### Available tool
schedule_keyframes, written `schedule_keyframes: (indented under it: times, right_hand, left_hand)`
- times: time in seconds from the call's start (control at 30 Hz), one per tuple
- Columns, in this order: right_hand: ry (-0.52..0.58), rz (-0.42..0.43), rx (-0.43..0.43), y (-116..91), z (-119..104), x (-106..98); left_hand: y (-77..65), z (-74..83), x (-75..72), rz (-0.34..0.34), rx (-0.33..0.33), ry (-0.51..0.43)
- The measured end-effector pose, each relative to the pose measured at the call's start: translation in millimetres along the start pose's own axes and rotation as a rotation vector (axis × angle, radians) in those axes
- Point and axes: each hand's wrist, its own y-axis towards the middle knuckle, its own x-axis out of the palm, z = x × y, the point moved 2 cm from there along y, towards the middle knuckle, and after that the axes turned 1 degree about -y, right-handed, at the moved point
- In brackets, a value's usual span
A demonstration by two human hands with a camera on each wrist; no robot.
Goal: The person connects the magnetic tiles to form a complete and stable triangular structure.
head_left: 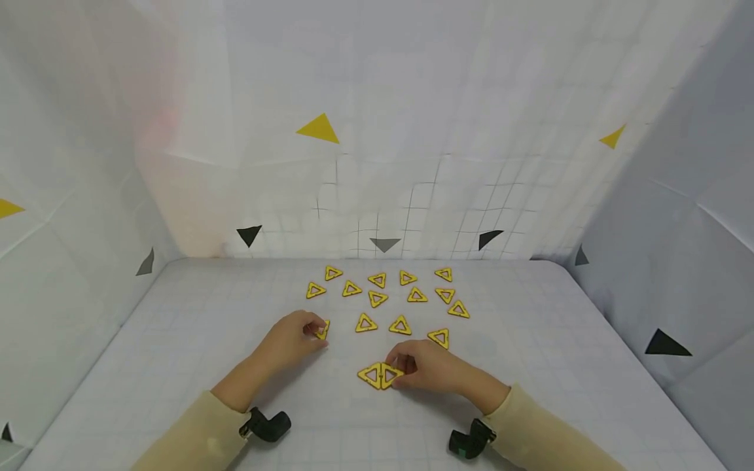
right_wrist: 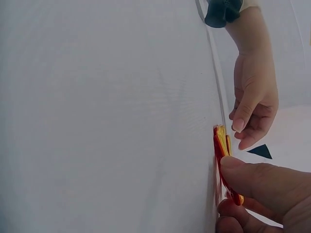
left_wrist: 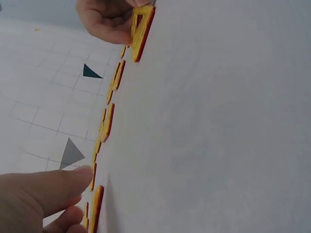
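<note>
Two yellow triangular frame tiles lie edge to edge near the middle of the table, the left tile [head_left: 370, 375] meeting the right tile [head_left: 387, 381]. My right hand [head_left: 432, 367] pinches the right tile between thumb and fingers. In the right wrist view the thumb presses on the red-edged tile [right_wrist: 224, 150]. Over to the left, my left hand [head_left: 291, 339] hovers with loosely curved fingers around another yellow triangle [head_left: 323, 331]. The left wrist view shows the left thumb [left_wrist: 63, 187] apart from the nearest tile [left_wrist: 98, 206], which lies on the table.
Several more yellow triangles lie scattered beyond the hands, among them a tile [head_left: 365, 323], another [head_left: 401, 325] and one [head_left: 440, 337] close behind the right hand. White sheeting [head_left: 377, 78] with printed triangles walls the table's back and sides. A dark wrist device [head_left: 268, 425] sits on the left wrist.
</note>
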Motion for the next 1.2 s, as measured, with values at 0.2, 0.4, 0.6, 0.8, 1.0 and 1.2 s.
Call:
schedule_keyframes:
  times: [0.2, 0.4, 0.6, 0.8, 1.0, 1.2]
  right_hand:
    - [-0.004, 0.004, 0.006, -0.6, 0.5, -0.2]
    - [0.001, 0.004, -0.001, -0.9, 0.8, -0.3]
    - [-0.005, 0.002, -0.003, -0.4, 1.1, 0.2]
    - [-0.008, 0.003, 0.001, -0.4, -0.2, -0.1]
    - [-0.003, 0.003, -0.002, 0.1, -0.8, 0.4]
    - [-0.01, 0.001, 0.003, 1.1, 0.4, 1.6]
  left_hand:
    - [8.6, -6.6, -0.6, -0.003, -0.037, 0.031]
    - [14.2, -10.0, 0.5, -0.037, -0.029, 0.049]
    - [17.1, -12.7, 2.4, -0.05, -0.014, 0.054]
    - [16.3, -10.4, 1.3, -0.058, -0.016, 0.04]
    - [14.6, -7.8, 0.8, -0.067, -0.027, 0.039]
    - [11.9, -6.5, 2.4, -0.082, -0.037, 0.009]
